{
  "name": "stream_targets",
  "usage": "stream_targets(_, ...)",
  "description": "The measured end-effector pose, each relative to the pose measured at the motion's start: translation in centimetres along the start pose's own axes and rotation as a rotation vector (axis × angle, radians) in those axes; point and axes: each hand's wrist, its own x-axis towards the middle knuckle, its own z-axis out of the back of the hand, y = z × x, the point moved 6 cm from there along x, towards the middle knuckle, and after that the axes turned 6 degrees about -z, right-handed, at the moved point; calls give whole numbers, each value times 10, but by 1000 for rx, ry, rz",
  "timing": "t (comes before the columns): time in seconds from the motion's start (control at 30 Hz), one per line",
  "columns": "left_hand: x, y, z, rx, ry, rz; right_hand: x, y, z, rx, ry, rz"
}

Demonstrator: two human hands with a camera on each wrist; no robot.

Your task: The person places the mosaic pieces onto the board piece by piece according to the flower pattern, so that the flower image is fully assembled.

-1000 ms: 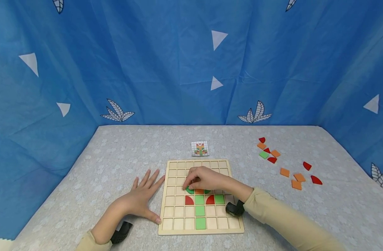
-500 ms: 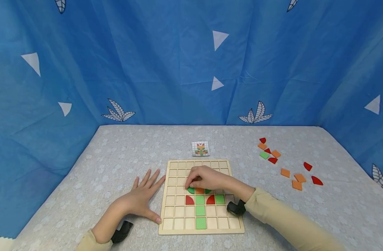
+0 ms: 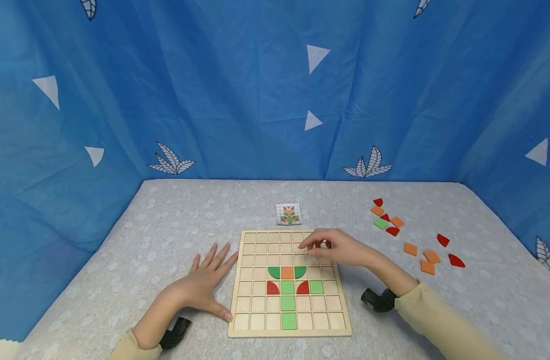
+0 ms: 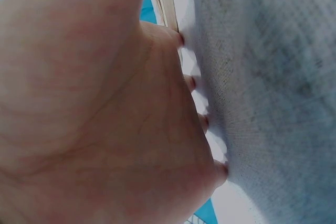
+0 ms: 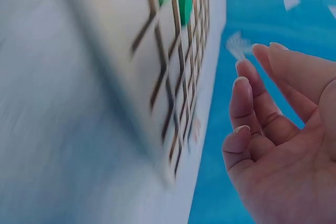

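A square wooden grid board (image 3: 318, 303) lies on the table. In its middle sit an orange square tile (image 3: 287, 272) between a left dark green quarter-round tile (image 3: 274, 272) and a right one (image 3: 300, 272). Below are light green square tiles (image 3: 288, 303) in a column, flanked by a red quarter-round tile (image 3: 272, 287) and another (image 3: 304, 287). My left hand (image 3: 198, 290) lies on the table with fingers spread, thumb tip at the board's left edge. My right hand (image 3: 340, 246) hovers over the board's upper right, fingers loosely bent, nothing between them; the right wrist view shows that hand (image 5: 286, 145) bare.
Loose tiles lie to the right: orange squares (image 3: 410, 249), red quarter-rounds (image 3: 456, 260), a small red triangle (image 3: 385, 217) and a light green square (image 3: 380, 223). Behind the board is a small pattern card (image 3: 288, 214). A blue curtain (image 3: 256, 100) surrounds the table's back and sides.
My right hand has let go of the left dark green quarter-round tile and moved up and right, leaving the tile in its cell. The left hand stays in place.
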Motion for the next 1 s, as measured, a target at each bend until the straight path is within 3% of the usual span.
stream_targets(0.17,0,-1,1,-5,1,3,-36,-22,30,-13,-92,-97)
stream_targets(0.33,0,-3,2,-5,1,4,-82,-46,62,68,-209,-177)
stream_targets(0.5,0,-1,1,1,2,6,-131,-71,94,152,-301,-333)
stream_targets(0.7,0,0,0,3,8,1,-187,-100,127,117,-421,-487)
stream_targets(0.83,0,1,-1,9,15,12,-207,-122,136,161,-487,-547)
stream_targets(1.0,0,1,0,14,23,20,-211,-143,130,236,-499,-636)
